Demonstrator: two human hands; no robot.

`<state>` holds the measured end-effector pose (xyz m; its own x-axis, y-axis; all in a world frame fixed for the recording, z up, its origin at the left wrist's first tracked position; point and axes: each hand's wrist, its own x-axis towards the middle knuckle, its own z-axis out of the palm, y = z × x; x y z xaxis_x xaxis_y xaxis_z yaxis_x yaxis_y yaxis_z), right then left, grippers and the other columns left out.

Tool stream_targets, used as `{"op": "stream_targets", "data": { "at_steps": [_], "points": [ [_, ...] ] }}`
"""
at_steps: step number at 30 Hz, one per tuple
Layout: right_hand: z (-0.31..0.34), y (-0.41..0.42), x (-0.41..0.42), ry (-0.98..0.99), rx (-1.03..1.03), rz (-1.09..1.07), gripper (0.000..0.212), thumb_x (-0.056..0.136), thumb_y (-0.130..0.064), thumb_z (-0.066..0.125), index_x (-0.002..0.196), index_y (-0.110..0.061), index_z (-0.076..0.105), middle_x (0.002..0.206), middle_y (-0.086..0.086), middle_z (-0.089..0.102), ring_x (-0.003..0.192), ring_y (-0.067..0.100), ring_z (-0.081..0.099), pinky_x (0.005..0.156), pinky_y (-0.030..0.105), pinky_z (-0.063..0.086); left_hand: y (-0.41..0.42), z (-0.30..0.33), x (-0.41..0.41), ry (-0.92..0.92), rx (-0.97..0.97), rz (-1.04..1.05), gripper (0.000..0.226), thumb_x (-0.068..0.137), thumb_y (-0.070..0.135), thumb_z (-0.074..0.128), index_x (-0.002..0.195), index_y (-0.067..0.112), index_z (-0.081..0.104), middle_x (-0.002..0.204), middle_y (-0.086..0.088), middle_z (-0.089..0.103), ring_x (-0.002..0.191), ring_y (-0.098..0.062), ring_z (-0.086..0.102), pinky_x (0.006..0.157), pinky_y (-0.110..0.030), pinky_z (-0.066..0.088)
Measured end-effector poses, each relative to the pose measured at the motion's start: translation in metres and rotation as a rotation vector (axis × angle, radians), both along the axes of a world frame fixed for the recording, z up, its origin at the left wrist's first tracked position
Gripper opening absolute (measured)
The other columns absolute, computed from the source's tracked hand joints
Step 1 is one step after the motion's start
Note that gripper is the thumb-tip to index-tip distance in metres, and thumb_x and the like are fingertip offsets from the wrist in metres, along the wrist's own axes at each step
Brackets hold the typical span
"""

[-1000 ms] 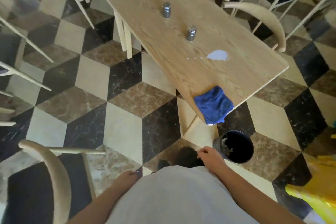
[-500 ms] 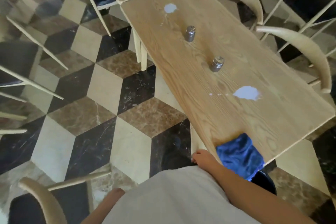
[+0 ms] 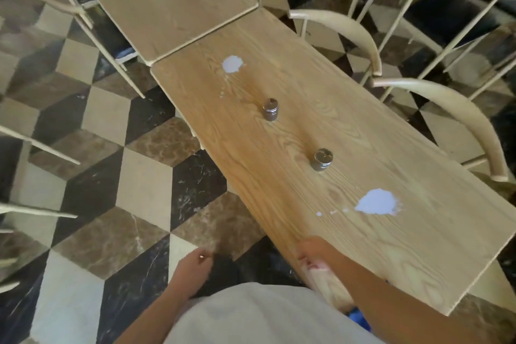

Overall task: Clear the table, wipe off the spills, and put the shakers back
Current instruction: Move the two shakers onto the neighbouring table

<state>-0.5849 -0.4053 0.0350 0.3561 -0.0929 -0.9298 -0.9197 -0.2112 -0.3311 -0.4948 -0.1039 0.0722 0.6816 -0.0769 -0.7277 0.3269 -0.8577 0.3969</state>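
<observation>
Two small metal shakers stand upright on the long wooden table (image 3: 279, 176), the far shaker (image 3: 270, 109) near the middle and the near shaker (image 3: 323, 159) closer to me. A white spill (image 3: 377, 202) lies near the close end, with small drops to its left. Another white spill (image 3: 232, 64) lies at the far end. My right hand (image 3: 312, 253) rests on the table's left edge, holding nothing. My left hand (image 3: 192, 265) hangs over the floor, fingers loosely curled and empty. Only a sliver of the blue cloth (image 3: 358, 317) shows under my right forearm.
A second wooden table (image 3: 156, 0) butts against the far end. Pale curved-back chairs (image 3: 452, 109) line the right side, and more chair legs (image 3: 36, 145) stand on the left over a checkered marble floor (image 3: 117, 170).
The view has moved forward and up along the table. My right hand went from beside the blue cloth onto the table edge; the cloth and the dark bin dropped out of sight below.
</observation>
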Motion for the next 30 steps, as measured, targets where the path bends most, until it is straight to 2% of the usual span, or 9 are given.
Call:
{"op": "stream_targets", "data": {
  "at_steps": [3,5,7,10,13,17,19,25,30],
  "points": [
    [-0.003,-0.026,0.029,-0.100,-0.159,-0.328,0.010,0.081,-0.004,0.057,0.087,-0.011,0.053,0.064,0.007,0.059,0.047,0.019,0.052,0.044,0.025,0.040,-0.040,0.020,0.053,-0.127,0.043,-0.306,0.017,0.092,0.015,0.054,0.081,0.028,0.055,0.080,0.006,0.062,0.075,-0.014,0.059,0.066,-0.025,0.042],
    [0.006,-0.045,0.055,-0.144,-0.303,-0.553,0.032,0.078,-0.022,0.066,0.107,-0.017,0.053,0.087,0.005,0.066,0.071,0.026,0.063,0.064,0.035,0.051,-0.074,0.024,0.101,-0.197,0.027,-0.424,0.011,0.091,0.019,0.051,0.090,0.028,0.057,0.087,0.003,0.062,0.079,-0.016,0.061,0.070,-0.028,0.049],
    [0.031,-0.056,0.081,-0.207,-0.523,-0.591,0.056,0.075,-0.037,0.069,0.123,-0.018,0.048,0.111,0.001,0.060,0.098,0.030,0.064,0.086,0.040,0.052,-0.110,0.019,0.151,-0.241,0.010,-0.483,0.020,0.090,0.028,0.051,0.108,0.027,0.058,0.099,0.001,0.063,0.089,-0.022,0.063,0.083,-0.039,0.054],
    [0.047,-0.073,0.116,-0.198,-0.640,-0.674,0.074,0.077,-0.045,0.074,0.136,-0.017,0.037,0.135,0.005,0.046,0.109,0.032,0.060,0.087,0.040,0.046,-0.171,0.017,0.222,-0.272,-0.012,-0.443,0.046,0.091,0.028,0.055,0.134,0.014,0.050,0.125,-0.007,0.059,0.110,-0.028,0.061,0.095,-0.045,0.051],
    [0.049,-0.080,0.143,-0.135,-0.670,-0.722,0.079,0.079,-0.053,0.072,0.138,-0.019,0.032,0.136,0.006,0.041,0.083,0.028,0.062,0.080,0.039,0.046,-0.230,0.011,0.284,-0.288,-0.121,-0.348,0.066,0.082,0.036,0.063,0.139,0.011,0.042,0.136,-0.016,0.049,0.119,-0.034,0.057,0.099,-0.047,0.050],
    [0.040,-0.070,0.167,-0.002,-0.696,-0.767,0.067,0.080,-0.056,0.068,0.132,-0.029,0.036,0.130,0.008,0.045,0.101,0.037,0.062,0.083,0.041,0.048,-0.290,0.013,0.328,-0.390,-0.143,-0.633,0.080,0.077,0.042,0.073,0.143,0.014,0.037,0.132,-0.014,0.047,0.118,-0.034,0.053,0.094,-0.041,0.047],
    [0.036,-0.066,0.176,-0.006,-0.723,-0.811,0.051,0.081,-0.053,0.066,0.124,-0.036,0.043,0.122,0.004,0.052,0.097,0.030,0.061,0.080,0.038,0.048,-0.314,0.010,0.344,-0.407,-0.141,-0.804,0.082,0.078,0.049,0.070,0.146,0.019,0.033,0.133,-0.012,0.046,0.118,-0.034,0.054,0.090,-0.042,0.048],
    [0.027,-0.047,0.193,0.071,-0.618,-0.938,0.044,0.075,-0.031,0.074,0.112,-0.033,0.049,0.105,0.002,0.066,0.090,0.025,0.059,0.069,0.032,0.044,-0.309,-0.028,0.372,-0.251,-0.226,-1.233,0.044,0.077,0.049,0.067,0.116,0.035,0.051,0.098,0.007,0.057,0.089,-0.019,0.061,0.071,-0.027,0.041],
    [0.023,-0.007,0.208,0.127,-0.571,-0.889,0.049,0.076,-0.015,0.063,0.119,-0.030,0.045,0.111,0.005,0.053,0.085,0.025,0.050,0.075,0.032,0.044,-0.272,-0.042,0.389,-0.140,-0.324,-1.261,0.038,0.070,0.045,0.068,0.103,0.037,0.051,0.085,0.013,0.060,0.081,-0.012,0.059,0.074,-0.032,0.052]
  ]
}}
